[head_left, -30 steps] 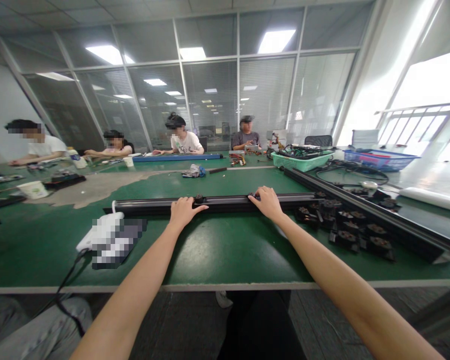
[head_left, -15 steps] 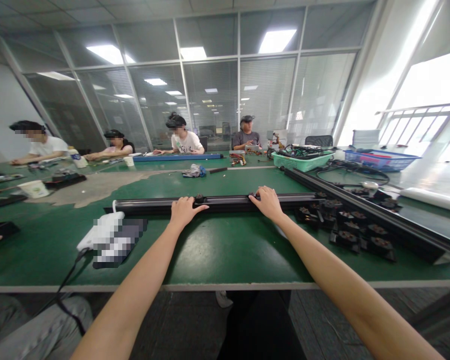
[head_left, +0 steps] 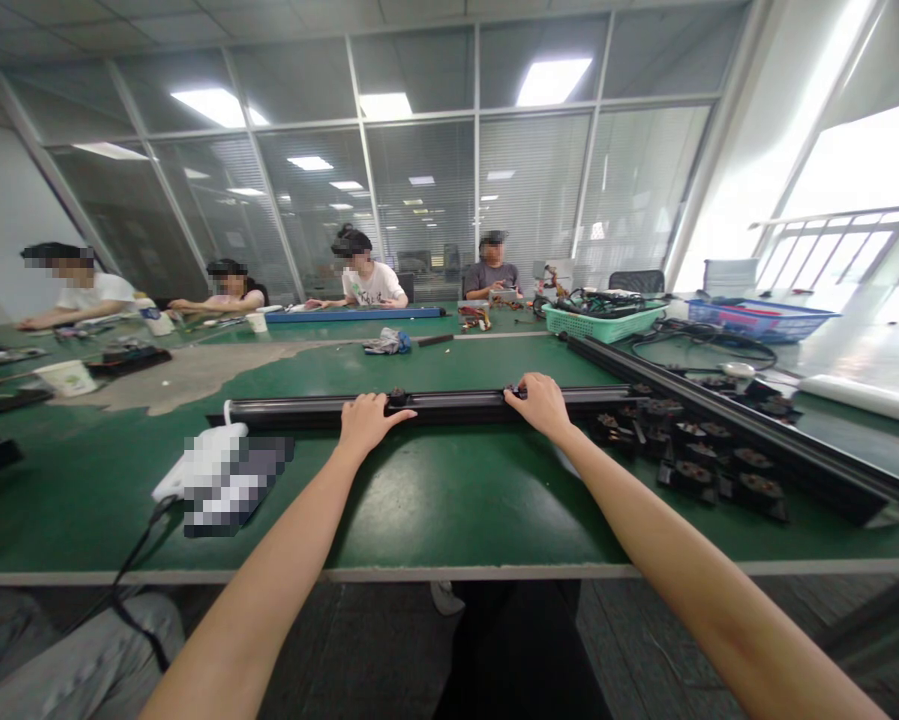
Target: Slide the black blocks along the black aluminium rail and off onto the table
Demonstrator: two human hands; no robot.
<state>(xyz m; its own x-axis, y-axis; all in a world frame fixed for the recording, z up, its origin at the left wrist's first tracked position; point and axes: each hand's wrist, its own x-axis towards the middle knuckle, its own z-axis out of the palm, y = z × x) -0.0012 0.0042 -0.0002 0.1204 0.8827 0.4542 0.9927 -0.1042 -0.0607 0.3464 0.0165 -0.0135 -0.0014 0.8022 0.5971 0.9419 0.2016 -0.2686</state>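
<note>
Apparently for steadiness, left grip (head_left: 366, 420) clasps black rail (head_left: 460, 403) lying along bench (head_left: 449, 510); right grip (head_left: 537, 402) pinches small black fitting (head_left: 510, 391) atop.

Window (head_left: 865, 180) blown out at R, lt panels (head_left: 554, 82) bright in glass wall (head_left: 419, 65), pic edges stretched.

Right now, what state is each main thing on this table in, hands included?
Left hand: on the black rail, thumb spread.
Right hand: on the rail, fingers bent.
Black rail: lying crosswise.
Slanted rail: lying at right.
Black parts: loosely grouped.
Green basket: upright, filled.
Blue basket: upright, holding things.
Nearer white cup: upright.
Cloth: crumpled.
</note>
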